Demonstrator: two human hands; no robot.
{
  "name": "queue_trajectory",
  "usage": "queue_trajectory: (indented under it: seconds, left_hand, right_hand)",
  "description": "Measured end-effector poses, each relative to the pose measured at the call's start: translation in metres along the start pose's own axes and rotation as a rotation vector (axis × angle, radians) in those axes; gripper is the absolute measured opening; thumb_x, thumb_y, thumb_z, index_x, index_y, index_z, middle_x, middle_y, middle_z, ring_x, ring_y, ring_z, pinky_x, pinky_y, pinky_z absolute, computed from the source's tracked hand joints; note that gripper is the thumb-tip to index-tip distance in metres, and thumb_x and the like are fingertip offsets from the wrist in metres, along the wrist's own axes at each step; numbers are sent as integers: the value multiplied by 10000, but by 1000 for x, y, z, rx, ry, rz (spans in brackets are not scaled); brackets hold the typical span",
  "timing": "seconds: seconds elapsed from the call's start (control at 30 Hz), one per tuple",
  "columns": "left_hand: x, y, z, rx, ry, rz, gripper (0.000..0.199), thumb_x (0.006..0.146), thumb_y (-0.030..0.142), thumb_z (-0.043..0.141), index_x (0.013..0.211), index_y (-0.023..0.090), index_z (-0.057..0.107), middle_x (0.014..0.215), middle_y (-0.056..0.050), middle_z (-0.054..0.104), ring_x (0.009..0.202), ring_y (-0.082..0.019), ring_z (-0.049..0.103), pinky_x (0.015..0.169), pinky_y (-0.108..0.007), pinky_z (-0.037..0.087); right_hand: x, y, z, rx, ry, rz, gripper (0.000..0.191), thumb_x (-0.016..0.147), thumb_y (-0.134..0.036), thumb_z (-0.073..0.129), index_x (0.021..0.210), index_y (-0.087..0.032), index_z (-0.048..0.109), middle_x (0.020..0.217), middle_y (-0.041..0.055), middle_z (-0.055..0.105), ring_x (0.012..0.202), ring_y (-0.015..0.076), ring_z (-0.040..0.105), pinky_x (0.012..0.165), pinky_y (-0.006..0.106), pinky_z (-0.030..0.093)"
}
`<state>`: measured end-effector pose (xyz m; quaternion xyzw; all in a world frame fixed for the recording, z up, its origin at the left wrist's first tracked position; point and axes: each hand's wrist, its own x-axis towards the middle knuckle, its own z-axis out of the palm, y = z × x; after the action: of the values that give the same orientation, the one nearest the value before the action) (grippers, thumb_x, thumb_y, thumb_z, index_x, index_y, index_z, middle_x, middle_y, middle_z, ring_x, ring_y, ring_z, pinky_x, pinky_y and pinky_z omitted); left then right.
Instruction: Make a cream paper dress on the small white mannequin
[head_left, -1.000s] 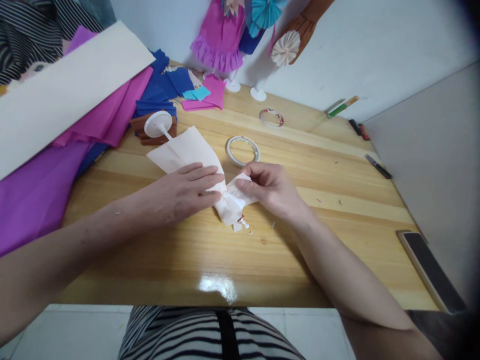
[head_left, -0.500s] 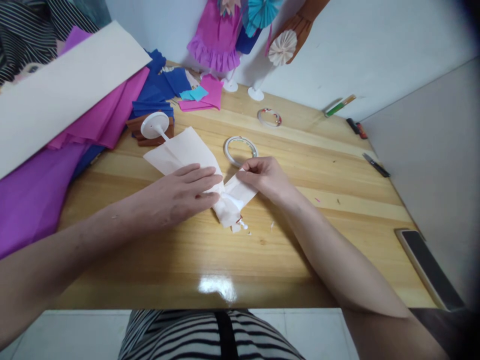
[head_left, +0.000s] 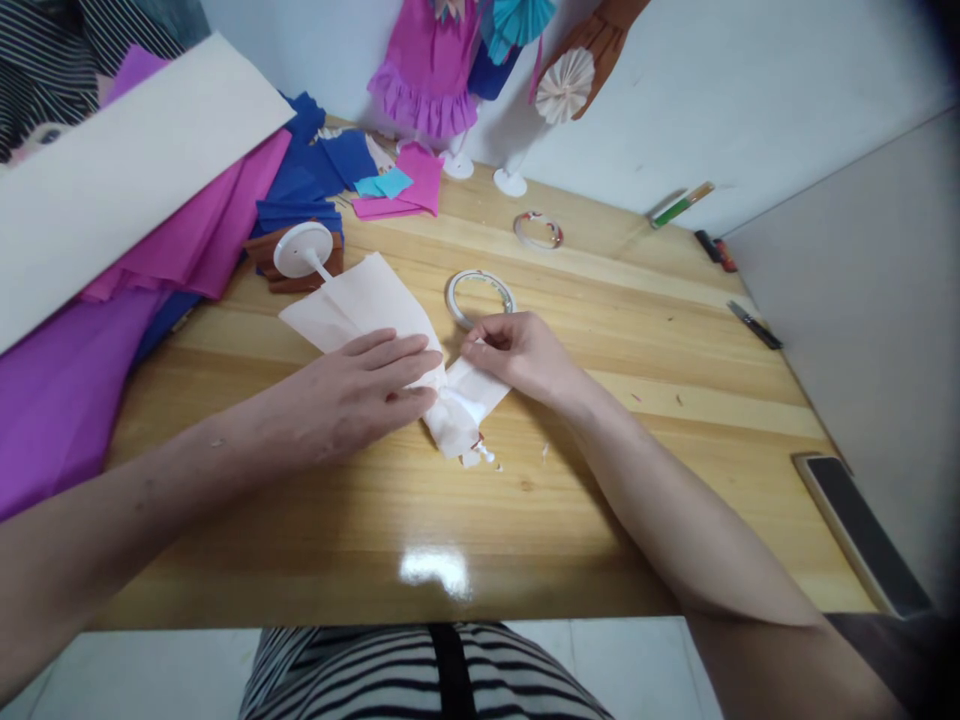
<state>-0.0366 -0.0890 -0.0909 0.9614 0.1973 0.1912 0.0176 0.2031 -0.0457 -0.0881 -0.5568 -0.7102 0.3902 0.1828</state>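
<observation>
A pale pink paper dress (head_left: pixel 367 298) lies slanted on the wooden table (head_left: pixel 315 550), wrapped round a small white stand (head_left: pixel 304 250) whose round base sticks out at the upper left. Flat on its middle rests my left hand (head_left: pixel 375 380), fingers stretched out. My right hand (head_left: pixel 506 350) pinches the upper edge of a white paper strip (head_left: pixel 480 392) that juts out to the right of the dress's narrow part. A small white tip (head_left: pixel 486 453) shows at the dress's lower end. Just behind my right hand lies a roll of tape (head_left: pixel 480 290).
Coloured crepe paper (head_left: pixel 195 220) and a long cream board (head_left: pixel 142 170) pile up at the left. Paper dresses (head_left: pixel 427 75) on white stands line the wall. A second tape roll (head_left: pixel 538 230), a green pen (head_left: pixel 681 205), a knife (head_left: pixel 754 325) and a phone (head_left: pixel 862 530) lie rightward.
My right hand has shifted slightly left along the edge of the white strip. My left hand stays flat on the dress. The whole view has moved a little.
</observation>
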Motion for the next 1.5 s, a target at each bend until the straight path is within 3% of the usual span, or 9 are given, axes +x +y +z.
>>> queue_trajectory:
  seconds: [0.4,0.53,0.77,1.07,1.5]
  left_hand:
    - [2,1,-6,5,-100,-27,299,886,89,417,1100,169,611,1337,-149,559,1299,-248,449,1088,-426,358]
    - [1,1,-4,17,-78,-35,300,884,96,429,1113,181,603,1348,-139,550,1309,-247,436,1093,-417,352]
    - [2,0,-5,26,-67,-6,290,904,108,387,1087,156,606,1315,-154,566,1281,-249,460,1069,-401,376]
    - [3,-1,-1,11,-51,-14,269,893,108,397,1061,165,600,1290,-140,571,1282,-245,451,1065,-393,369]
    - [7,2,-5,33,-140,-59,291,866,103,423,1072,189,609,1320,-116,559,1252,-239,473,1052,-387,370]
  right_hand:
    - [1,-1,2,-102,64,33,212,673,-316,561,531,-158,566,484,-26,451,499,91,381,476,231,273]
    - [1,1,2,-72,68,16,244,686,-345,575,528,-161,551,484,-31,435,490,86,364,472,236,254]
    - [-4,-1,-8,69,-41,34,259,672,-391,617,586,-151,568,520,-23,468,500,93,398,476,241,276]
    - [-16,-18,-8,40,74,-80,197,710,-334,588,617,-161,565,527,-14,486,504,105,412,490,254,292]
    - [-31,-43,-2,103,-102,-142,227,743,-303,617,595,-139,568,538,-25,454,513,76,371,481,221,289]
